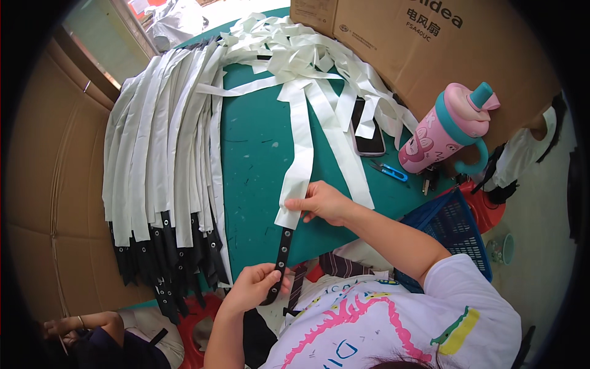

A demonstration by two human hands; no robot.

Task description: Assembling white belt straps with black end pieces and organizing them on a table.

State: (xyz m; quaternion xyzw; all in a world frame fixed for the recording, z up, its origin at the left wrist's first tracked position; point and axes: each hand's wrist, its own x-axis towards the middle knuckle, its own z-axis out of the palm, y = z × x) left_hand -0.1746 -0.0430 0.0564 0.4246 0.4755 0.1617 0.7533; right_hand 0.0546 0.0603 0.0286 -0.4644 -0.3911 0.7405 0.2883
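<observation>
Between the thumb and fingers of my left hand (252, 288) is the lower end of a black belt (283, 251) with a row of metal eyelets. The belt's upper part disappears under a long white strip (300, 138), paper or thin cloth, which runs away from me over the table. My right hand (324, 203) pinches this strip just above the point where the belt comes out, thumb on top. To the left lies a thick row of similar belts (166, 141), sheathed in white with black eyelet ends hanging over the table's near edge.
Loose white strips (276, 49) heap at the back of the green table (252, 154). On the right are a phone (370, 142), blue thread snips (389, 171), a pink tumbler (435, 132) and a blue basket (444, 227). Cardboard (393, 49) borders the table. Another person's arm (101, 321) shows lower left.
</observation>
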